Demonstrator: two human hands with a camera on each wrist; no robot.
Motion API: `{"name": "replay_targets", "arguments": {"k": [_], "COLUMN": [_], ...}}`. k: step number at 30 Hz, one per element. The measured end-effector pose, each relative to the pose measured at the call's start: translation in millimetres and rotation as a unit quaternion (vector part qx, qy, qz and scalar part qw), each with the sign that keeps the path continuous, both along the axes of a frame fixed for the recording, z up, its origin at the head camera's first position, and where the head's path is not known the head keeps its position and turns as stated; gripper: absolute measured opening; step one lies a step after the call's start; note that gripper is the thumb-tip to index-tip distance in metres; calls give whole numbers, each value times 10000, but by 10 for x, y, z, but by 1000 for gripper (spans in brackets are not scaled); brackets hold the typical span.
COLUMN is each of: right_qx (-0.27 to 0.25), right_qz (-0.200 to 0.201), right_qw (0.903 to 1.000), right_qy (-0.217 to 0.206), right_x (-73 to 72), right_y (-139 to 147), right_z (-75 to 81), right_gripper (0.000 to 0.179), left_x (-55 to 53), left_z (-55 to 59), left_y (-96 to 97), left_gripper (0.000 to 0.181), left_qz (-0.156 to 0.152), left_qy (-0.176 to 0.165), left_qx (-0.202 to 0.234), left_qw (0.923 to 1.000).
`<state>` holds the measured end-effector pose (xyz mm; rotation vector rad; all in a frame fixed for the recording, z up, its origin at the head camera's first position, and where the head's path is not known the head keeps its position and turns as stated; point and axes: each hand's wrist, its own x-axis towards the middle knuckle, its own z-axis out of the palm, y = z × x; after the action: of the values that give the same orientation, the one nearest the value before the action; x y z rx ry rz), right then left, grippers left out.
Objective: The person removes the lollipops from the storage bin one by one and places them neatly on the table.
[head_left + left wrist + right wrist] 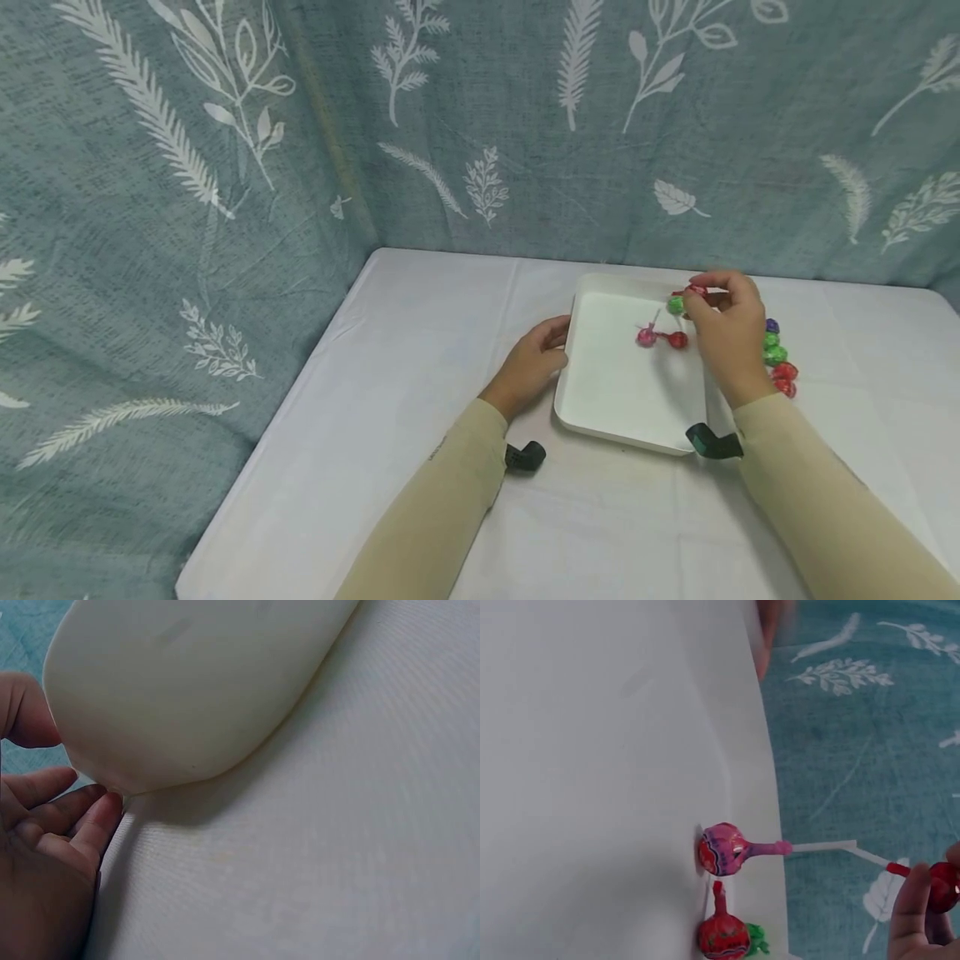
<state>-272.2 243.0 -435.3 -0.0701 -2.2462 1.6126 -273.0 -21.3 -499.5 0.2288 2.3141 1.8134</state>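
Head view: a red lollipop is pinched by the right hand over the far right of the white tray, whose left wall is touched by the relaxed left hand, seemingly for steadying. A pink lollipop, second red lollipop and green lollipop are contained; a lollipop row is laid right.

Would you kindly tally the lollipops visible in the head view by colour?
Red lollipops: 4 (1 in the white tray, 1 in the right hand, 2 beside the tray)
Green lollipops: 3 (1 in the tray, 2 beside it)
Pink lollipop: 1 (in the tray)
Blue-purple lollipop: 1 (beside the tray)
Total: 9
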Motion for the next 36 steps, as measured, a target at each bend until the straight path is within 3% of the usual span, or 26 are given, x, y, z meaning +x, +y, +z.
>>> {"name": "replay_targets", "arguments": {"k": [8, 13, 21, 27, 31, 36], "right_qx": [-67, 142, 193, 140, 66, -219], "right_qz": [67, 30, -104, 35, 68, -163], "right_qw": [9991, 9986, 9989, 9993, 9995, 9985], "right_qy": [-411, -501, -419, -347, -317, -481], "right_x": [117, 237, 433, 585, 672, 715], "right_y": [129, 188, 306, 413, 497, 632], "right_z": [-19, -61, -212, -345, -376, -398], "right_gripper": [27, 31, 24, 22, 16, 16], "left_x": [11, 7, -11, -3, 1, -3], "left_z": [-12, -20, -28, -17, -18, -32], "left_y": [-7, 4, 14, 13, 2, -9], "left_gripper": [69, 68, 68, 69, 69, 69], "left_qz": [-24, -36, -30, -18, 12, 18], "left_qy": [-23, -3, 45, 51, 49, 25], "left_qx": [21, 5, -22, -121, -124, -17], "left_qw": [10000, 10000, 10000, 9999, 9999, 10000]}}
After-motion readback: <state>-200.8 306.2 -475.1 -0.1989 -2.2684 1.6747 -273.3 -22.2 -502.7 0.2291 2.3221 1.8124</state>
